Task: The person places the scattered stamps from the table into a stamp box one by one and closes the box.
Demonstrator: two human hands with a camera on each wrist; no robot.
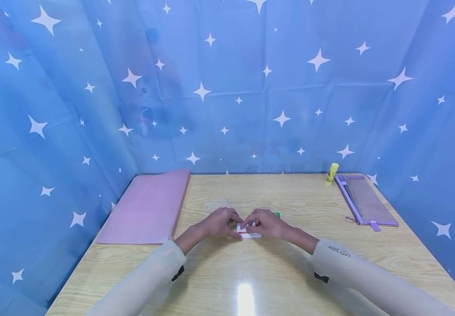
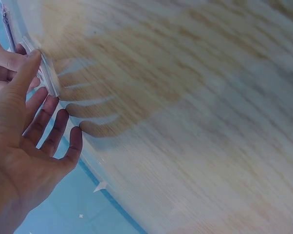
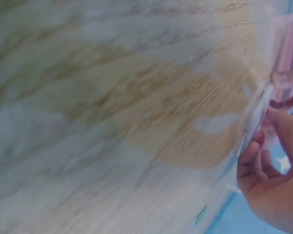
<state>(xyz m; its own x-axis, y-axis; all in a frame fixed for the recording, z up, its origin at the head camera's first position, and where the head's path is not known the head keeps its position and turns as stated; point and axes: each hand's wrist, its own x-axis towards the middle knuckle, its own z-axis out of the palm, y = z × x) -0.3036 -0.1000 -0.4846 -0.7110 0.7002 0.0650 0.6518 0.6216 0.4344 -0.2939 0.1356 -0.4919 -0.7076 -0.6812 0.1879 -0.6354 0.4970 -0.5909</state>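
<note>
A small flat white piece with red print [image 1: 241, 228] lies low over the table between my two hands. My left hand [image 1: 220, 223] holds its left side, thumb toward me and fingers on the far side. From the right, my right hand [image 1: 269, 224] grips it, with thumb and index finger close to the left fingertips. Edge-on in the left wrist view, the white piece [image 2: 51, 80] shows as a thin pale strip at the left thumb and fingers. In the right wrist view the right fingers [image 3: 251, 163] curl at its lower end. Its exact kind I cannot tell.
Just behind the right hand a small green item [image 1: 277, 215] peeks out. A pink folder [image 1: 144, 208] lies at the left. At the far right are a yellow glue stick [image 1: 332, 172] and a purple-edged zip pouch [image 1: 370, 199]. A starry blue curtain [image 1: 227, 109] surrounds the wooden table [image 1: 219, 281].
</note>
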